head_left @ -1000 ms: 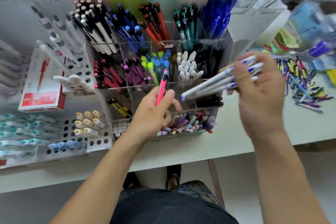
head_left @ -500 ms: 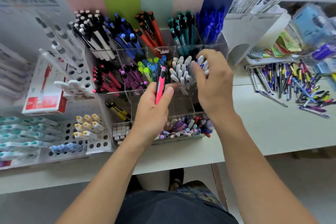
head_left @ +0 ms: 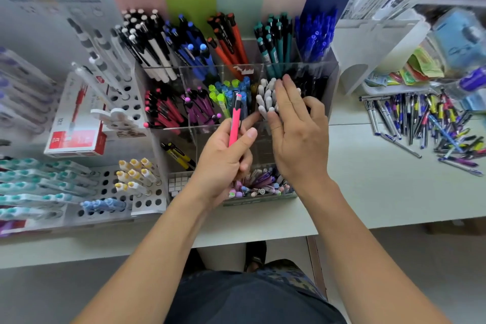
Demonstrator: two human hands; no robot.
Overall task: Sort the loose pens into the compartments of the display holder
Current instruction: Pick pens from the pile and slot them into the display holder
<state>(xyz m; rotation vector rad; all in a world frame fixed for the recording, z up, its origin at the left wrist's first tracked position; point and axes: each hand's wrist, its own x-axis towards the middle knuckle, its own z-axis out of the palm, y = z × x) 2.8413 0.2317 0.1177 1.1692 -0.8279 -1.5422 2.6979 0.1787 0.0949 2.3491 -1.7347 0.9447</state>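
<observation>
A clear tiered display holder (head_left: 332,79) stands in front of me, its compartments packed with pens sorted by colour. My left hand (head_left: 223,158) grips a pink pen (head_left: 234,123) upright, just in front of the middle row. My right hand (head_left: 297,129) is open with flat fingers, resting against the white pens (head_left: 265,98) that stand in a middle-row compartment. A heap of loose pens (head_left: 426,121) lies on the white table at the right.
A perforated white rack (head_left: 123,192) with yellow-capped and blue pens sits at the left, with a red and white box (head_left: 76,123) behind it. A white stand (head_left: 368,52) and packaged goods fill the back right. The table edge (head_left: 263,234) runs below my wrists.
My right hand carried a bundle of white pens from the right into the middle-row compartment, let them go, and now lies open against them. The left hand kept hold of the pink pen.
</observation>
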